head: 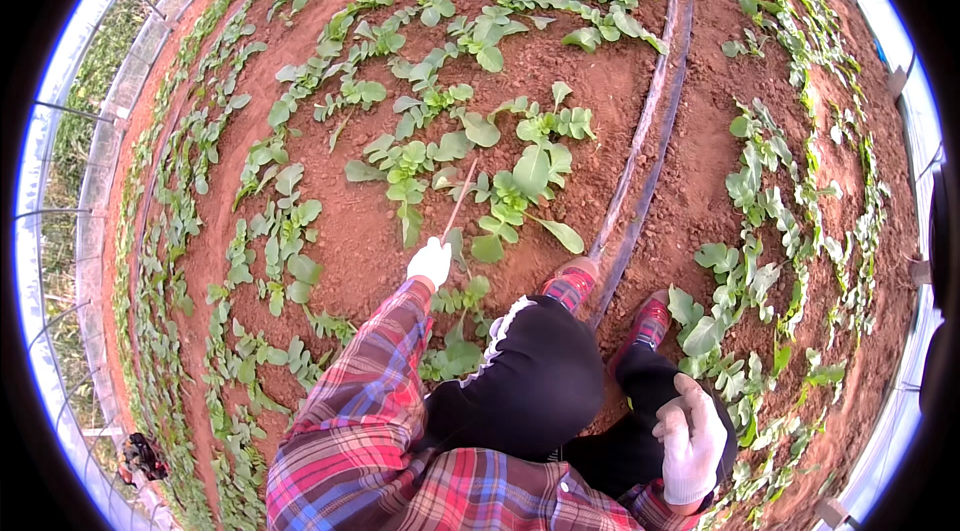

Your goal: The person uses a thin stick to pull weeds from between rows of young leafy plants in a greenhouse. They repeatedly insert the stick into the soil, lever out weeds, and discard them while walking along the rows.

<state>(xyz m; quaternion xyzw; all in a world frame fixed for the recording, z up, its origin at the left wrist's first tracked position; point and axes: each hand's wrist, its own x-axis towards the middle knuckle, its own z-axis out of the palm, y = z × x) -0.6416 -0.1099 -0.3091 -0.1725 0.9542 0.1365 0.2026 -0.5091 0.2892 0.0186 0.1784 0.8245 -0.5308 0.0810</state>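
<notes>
My left hand (pixel 430 262), in a white glove, is closed around the lower end of a thin stick (pixel 460 199). The stick slants up and away, its tip among the lobed leaves of young green plants (pixel 405 167) in reddish soil. Further leafy plants (pixel 531 171) stand just right of the stick. My right hand (pixel 691 441), in a pale, soil-stained glove, is raised over my right knee with its fingers partly bent. It touches no plant, and whether anything small is between its fingers cannot be told.
Two long drip-irrigation tapes (pixel 660 118) run along the soil beside my feet. More leafy rows (pixel 757 186) grow close to my right shoe (pixel 651 317), and others curve away at left. Translucent greenhouse side walls (pixel 112 111) bound both sides. A dark, partly seen object (pixel 140 458) is at lower left.
</notes>
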